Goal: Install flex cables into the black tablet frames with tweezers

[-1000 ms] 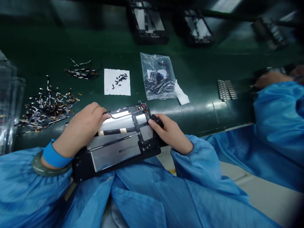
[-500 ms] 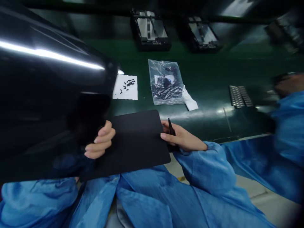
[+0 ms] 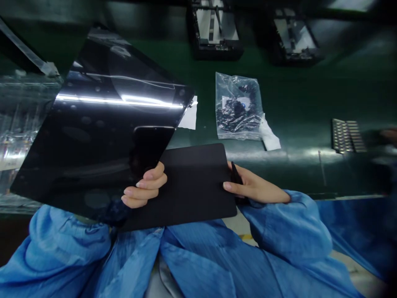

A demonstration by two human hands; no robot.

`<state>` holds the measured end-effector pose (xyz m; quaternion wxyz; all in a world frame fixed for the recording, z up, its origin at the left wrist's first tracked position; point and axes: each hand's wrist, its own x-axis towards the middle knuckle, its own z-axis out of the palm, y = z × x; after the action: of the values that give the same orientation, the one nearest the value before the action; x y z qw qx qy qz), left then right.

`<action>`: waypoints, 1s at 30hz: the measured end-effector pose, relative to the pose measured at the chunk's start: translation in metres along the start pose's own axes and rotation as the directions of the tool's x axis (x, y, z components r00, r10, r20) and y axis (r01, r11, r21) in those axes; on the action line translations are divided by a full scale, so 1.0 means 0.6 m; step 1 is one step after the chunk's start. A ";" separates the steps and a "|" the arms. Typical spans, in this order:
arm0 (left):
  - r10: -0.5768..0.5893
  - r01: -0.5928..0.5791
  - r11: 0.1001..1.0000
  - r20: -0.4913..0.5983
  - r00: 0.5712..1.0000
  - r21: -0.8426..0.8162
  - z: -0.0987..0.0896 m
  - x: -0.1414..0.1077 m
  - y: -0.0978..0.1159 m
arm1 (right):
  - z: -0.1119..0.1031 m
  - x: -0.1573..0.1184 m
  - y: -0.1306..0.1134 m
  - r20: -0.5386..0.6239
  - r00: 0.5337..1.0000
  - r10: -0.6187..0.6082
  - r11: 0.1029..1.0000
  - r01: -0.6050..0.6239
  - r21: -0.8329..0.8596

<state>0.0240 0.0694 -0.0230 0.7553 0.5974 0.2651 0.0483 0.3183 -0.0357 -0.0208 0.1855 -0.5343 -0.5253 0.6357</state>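
My left hand (image 3: 145,188) is closed around the right edge of a glossy black panel (image 3: 93,145), its fingertips over the front and its palm hidden behind. The panel is tilted and mirrors a bright strip of light. Partly under it lies a matte black flat panel (image 3: 195,182) with rounded corners, near my body. My right hand (image 3: 252,186) pinches the right edge of that matte panel, thumb on top. A slim dark pointed tool (image 3: 236,173), perhaps tweezers, sits between its fingers.
On the green table (image 3: 198,74) are a clear bag of small black parts (image 3: 238,107), white paper (image 3: 190,116), a block of small metallic pieces (image 3: 347,136) and two black device housings (image 3: 217,47). Clear plastic trays (image 3: 15,124) stand left. Another person's sleeve (image 3: 353,223) is at right.
The glossy panel has tipped down and away from the camera, so its whole outline shows and it covers most of the white paper. The view has shifted left.
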 end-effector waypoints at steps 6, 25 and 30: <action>-0.138 0.270 0.927 0.429 0.893 -0.262 -0.006 0.008 0.002 | -0.006 0.002 0.004 0.100 0.995 -0.016 1.000 0.017 -0.009; -0.152 0.338 0.904 0.545 0.825 -0.261 -0.020 0.008 -0.015 | -0.015 -0.001 0.004 -0.060 0.998 0.021 0.972 -0.035 -0.232; -0.126 0.136 0.991 0.261 0.957 -0.019 -0.026 -0.002 -0.032 | 0.034 0.018 -0.061 -0.619 0.763 -0.188 0.890 -0.134 -0.436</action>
<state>0.0111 0.0769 -0.0428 0.7958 0.5658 0.2021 -0.0756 0.2845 -0.0230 0.0030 0.2339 -0.7402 -0.5704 0.2683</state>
